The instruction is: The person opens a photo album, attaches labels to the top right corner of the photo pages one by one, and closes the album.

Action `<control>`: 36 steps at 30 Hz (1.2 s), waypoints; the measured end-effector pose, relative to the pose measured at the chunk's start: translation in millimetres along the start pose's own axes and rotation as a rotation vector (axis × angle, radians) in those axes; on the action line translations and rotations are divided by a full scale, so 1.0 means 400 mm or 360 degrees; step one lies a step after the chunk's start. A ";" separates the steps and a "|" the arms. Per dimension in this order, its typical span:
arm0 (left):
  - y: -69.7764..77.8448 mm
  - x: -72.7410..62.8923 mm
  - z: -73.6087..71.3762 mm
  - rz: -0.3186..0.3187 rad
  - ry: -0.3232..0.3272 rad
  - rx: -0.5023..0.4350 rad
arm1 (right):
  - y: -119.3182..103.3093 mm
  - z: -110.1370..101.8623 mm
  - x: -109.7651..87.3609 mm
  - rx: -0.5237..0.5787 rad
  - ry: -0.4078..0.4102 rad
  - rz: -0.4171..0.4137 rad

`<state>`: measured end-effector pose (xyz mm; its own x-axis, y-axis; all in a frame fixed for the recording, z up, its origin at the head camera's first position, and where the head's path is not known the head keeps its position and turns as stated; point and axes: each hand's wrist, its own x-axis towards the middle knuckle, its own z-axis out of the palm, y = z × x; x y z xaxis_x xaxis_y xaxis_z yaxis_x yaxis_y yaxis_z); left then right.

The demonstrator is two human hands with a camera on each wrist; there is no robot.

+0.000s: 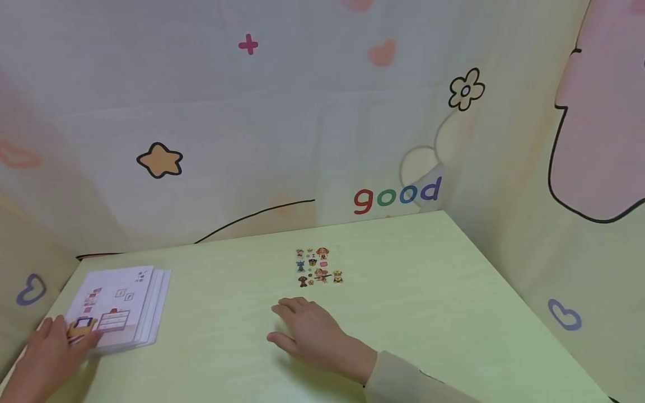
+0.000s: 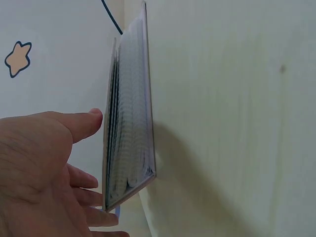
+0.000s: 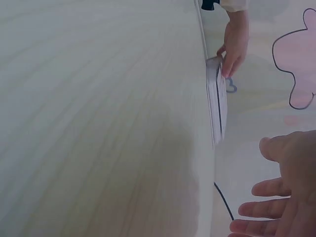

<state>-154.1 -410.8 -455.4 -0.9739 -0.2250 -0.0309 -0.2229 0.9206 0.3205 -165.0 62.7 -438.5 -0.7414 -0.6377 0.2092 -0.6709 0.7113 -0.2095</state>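
We take this for a small table nook dressed for a child, though whether it sits in a home, a nursery or a studio we cannot tell. Printed sheeting (image 1: pixel 227 123) with visible creases rises along the far side and on both left and right, hemming in a pale green tabletop (image 1: pixel 216 324). On it we see an orange star (image 1: pixel 159 160), an outlined flower (image 1: pixel 466 89), hearts (image 1: pixel 564 314) and a big pink cartoon shape (image 1: pixel 599 140), with "good" (image 1: pixel 398 195) in coloured letters at far right. An illustrated book (image 1: pixel 118 302) and cartoon stickers (image 1: pixel 321 275) on the table fit that childlike setting.
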 end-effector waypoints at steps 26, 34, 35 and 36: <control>0.045 0.000 0.004 -0.0001 -0.0154 -0.0138 | -0.125 0.100 0.145 0.0136 -0.0046 -0.0061; 0.095 -0.022 0.014 -0.0039 -0.0250 -0.0192 | -0.160 0.118 0.174 0.0127 -0.0055 -0.0101; 0.101 -0.024 0.014 -0.0033 -0.0257 -0.0194 | -0.163 0.119 0.177 0.0113 -0.0055 -0.0099; 0.108 -0.026 0.015 -0.0018 -0.0256 -0.0190 | -0.167 0.119 0.180 0.0105 -0.0054 -0.0095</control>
<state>-154.0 -367.0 -446.8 -0.9679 -0.1721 -0.1830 -0.2361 0.8720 0.4288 -174.4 -44.7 -455.0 -0.6992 -0.6890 0.1911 -0.7129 0.6512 -0.2602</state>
